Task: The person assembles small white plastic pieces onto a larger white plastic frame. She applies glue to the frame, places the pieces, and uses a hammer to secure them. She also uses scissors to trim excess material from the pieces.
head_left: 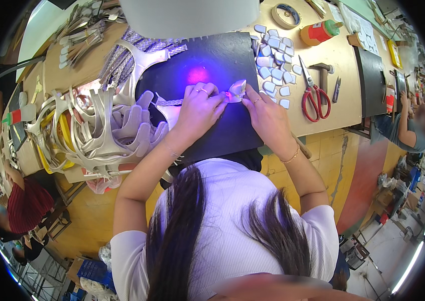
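We have one small silvery piece (237,91) above the black board (222,133), near the board's right edge. Our left hand (197,111) has its fingertips gathered at the piece's left end, and our right hand (267,120) pinches the other side between thumb and finger; presumably two grips keep something so small steady. The hands are apart, with the piece between them.

Just past the board's right edge lie pale tabs (277,73), more than twenty, overlapping too much for us to count exactly; they seem left there for easy reach. Nearer the table's (345,113) right edge we have one pair of red-handled scissors (310,88), one hammer (324,83) and one pair of snips (337,90), probably grouped as tools. Toward the far edge are one tape roll (277,20) and one red bottle (318,34). Silvery straps (132,125) pile over the board's left edge, too tangled to count, perhaps to leave its middle free.
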The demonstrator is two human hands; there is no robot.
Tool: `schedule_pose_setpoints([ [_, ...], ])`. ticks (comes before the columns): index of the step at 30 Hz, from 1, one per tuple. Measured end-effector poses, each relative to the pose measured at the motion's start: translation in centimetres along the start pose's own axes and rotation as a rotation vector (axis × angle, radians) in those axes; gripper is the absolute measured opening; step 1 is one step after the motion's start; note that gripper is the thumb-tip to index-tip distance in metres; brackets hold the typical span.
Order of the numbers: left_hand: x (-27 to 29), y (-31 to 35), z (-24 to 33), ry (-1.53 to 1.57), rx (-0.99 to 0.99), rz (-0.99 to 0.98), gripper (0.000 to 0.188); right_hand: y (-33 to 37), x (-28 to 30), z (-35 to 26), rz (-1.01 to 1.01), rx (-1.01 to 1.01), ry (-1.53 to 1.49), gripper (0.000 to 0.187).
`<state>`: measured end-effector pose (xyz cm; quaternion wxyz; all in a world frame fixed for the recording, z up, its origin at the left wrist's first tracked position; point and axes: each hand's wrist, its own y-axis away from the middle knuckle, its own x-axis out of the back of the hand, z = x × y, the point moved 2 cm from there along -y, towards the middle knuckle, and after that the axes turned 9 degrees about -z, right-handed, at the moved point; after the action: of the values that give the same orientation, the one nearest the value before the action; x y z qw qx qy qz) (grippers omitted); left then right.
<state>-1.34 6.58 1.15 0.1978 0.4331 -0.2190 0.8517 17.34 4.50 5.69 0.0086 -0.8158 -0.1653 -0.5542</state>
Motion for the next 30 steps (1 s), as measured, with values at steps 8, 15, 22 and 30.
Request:
schedule_pose_setpoints([
  [8,-0.5,0.0,0.9,-0.046,0.069,-0.005,0.013,0.1,-0.1,-0.3,0.011,0.004,0.017,0.037],
  [15,-0.9,0.5,1.1,-0.178,-0.007,0.066,0.018,0.1,-0.3,0.0,0.043,-0.009,-0.040,0.035],
  [22,-1.6,0.7,1.3,-0.275,-0.022,0.097,0.014,0.2,-0.8,0.4,0.051,0.024,-0.032,0.036],
  [30,-1.5,0.7,1.8,-0.321,-0.009,0.080,0.015,1.2,-0.8,0.9,0.139,0.046,-0.061,0.038],
])
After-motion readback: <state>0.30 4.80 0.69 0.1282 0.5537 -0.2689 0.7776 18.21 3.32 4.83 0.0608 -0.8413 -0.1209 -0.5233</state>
